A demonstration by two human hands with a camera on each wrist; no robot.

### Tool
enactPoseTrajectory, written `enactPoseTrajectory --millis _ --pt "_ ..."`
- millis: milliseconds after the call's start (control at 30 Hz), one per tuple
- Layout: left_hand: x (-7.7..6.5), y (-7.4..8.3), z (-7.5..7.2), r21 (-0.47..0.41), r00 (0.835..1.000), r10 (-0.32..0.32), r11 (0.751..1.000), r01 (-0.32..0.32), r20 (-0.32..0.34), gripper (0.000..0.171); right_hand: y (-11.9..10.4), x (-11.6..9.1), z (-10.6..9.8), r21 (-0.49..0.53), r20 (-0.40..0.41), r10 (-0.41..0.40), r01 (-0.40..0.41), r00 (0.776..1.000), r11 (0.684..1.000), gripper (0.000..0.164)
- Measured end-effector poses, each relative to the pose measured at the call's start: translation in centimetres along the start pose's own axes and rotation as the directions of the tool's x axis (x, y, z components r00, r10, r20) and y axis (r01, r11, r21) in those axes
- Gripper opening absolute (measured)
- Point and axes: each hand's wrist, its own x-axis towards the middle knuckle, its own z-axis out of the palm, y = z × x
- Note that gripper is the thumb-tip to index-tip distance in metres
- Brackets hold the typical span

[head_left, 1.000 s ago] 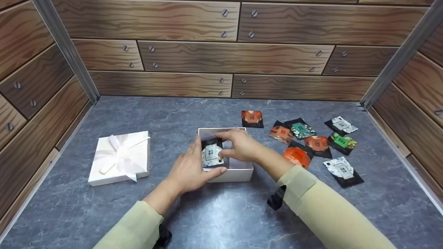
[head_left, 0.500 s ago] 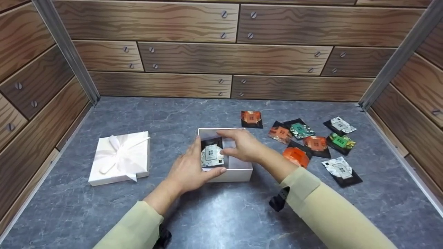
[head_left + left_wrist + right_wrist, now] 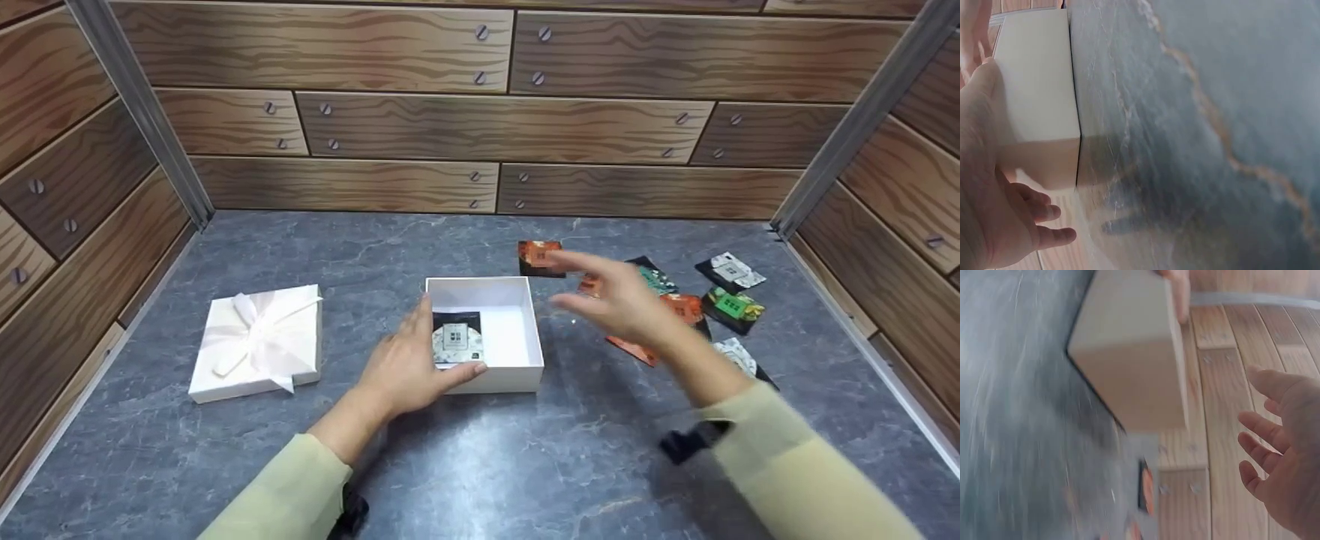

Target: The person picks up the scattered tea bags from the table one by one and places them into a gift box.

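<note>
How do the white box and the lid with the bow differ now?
The box stands open with a packet inside; the lid has a ribbon bow on top. The box is deeper; the lid is flatter. The left hand is at the box; the lid sits untouched. Both are white and rest on the table.

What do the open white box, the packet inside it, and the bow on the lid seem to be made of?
Open white box: probably cardboard, smooth; thin straight walls, crisp edges.
Packet: perhaps plastic or foil film, printed; thin, flat, finish unclear.
Bow on the lid: likely satin-like ribbon, pale sheen; soft folds, loose ends.
</note>
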Motion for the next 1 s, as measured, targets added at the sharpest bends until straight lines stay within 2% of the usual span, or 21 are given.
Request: enactPoseTrajectory --millis 233,467,567,733,1000 --pt "0.0 -0.2 -0.1 0.019 1.0 -0.007 1.0 0.007 0.002 0.137 4.1 -4.2 -6.2 -0.033 -0.064 0.054 -0.056 0.996 0.998 0.058" --pt "0.0 0.0 0.0 0.028 1.0 -0.01 1.0 0.01 0.01 0.137 9.1 -9.3 -10.4 -0.062 -0.105 0.142 -0.149 0.984 0.987 0.053" --pt "0.0 0.1 0.0 0.032 1.0 -0.011 0.999 0.011 0.011 0.137 11.2 -11.3 -11.5 -0.044 -0.092 0.196 -0.2 0.976 0.979 0.051" --pt "0.1 0.1 0.2 0.028 1.0 -0.002 1.0 0.002 0.002 0.135 14.1 -14.0 -12.7 -0.032 -0.027 0.291 -0.291 0.956 0.956 0.052" --pt "0.0 0.1 0.1 0.035 1.0 -0.001 0.999 0.001 -0.005 0.136 17.3 -16.5 -12.9 -0.055 0.069 0.386 -0.382 0.92 0.922 0.054"
